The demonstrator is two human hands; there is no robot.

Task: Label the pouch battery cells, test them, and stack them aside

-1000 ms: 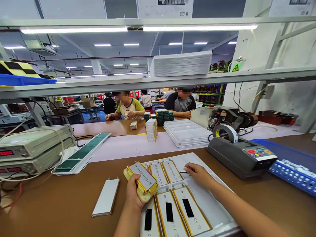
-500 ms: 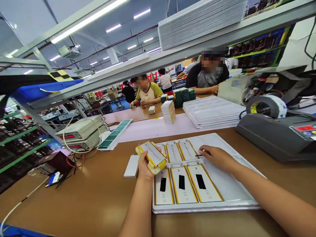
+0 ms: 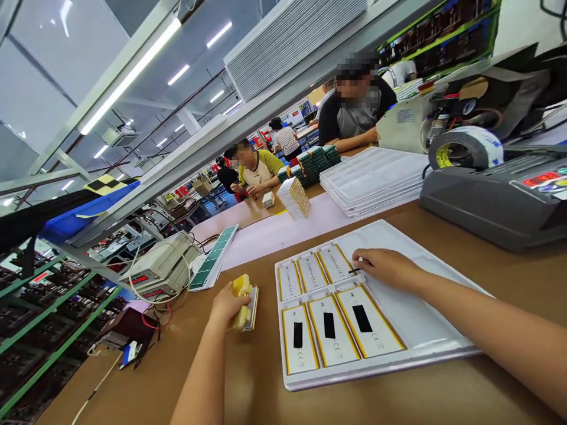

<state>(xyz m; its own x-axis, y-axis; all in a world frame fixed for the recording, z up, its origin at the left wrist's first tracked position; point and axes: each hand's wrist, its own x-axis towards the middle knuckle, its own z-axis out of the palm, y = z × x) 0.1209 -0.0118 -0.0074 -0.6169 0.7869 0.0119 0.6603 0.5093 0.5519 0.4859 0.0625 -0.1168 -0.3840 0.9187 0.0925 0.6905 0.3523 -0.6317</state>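
My left hand (image 3: 227, 308) is closed round a yellow block (image 3: 241, 289), turned on its side over a small stack of white plates (image 3: 253, 307) on the brown table. Over the upper right part of the white tray (image 3: 425, 307), my right hand (image 3: 376, 262) is pinched on a thin dark piece (image 3: 355, 271). White battery cells with yellow edges lie in two rows in the tray. The front-row cells, such as the right one (image 3: 378, 336), each bear a black strip (image 3: 362, 319); the back-row cells (image 3: 311, 271) show none.
A grey tape dispenser (image 3: 491, 200) stands at the right. Stacked white trays (image 3: 372, 180) and a pile of white pieces (image 3: 293, 199) are behind. Grey instruments (image 3: 163, 268) and a green-and-white strip (image 3: 215, 258) lie to the left. Two people sit across the table.
My left hand has moved left and turned the yellow block over, down onto the white stack; the cell on it no longer shows. The view has tilted. My right hand stays near the back row.
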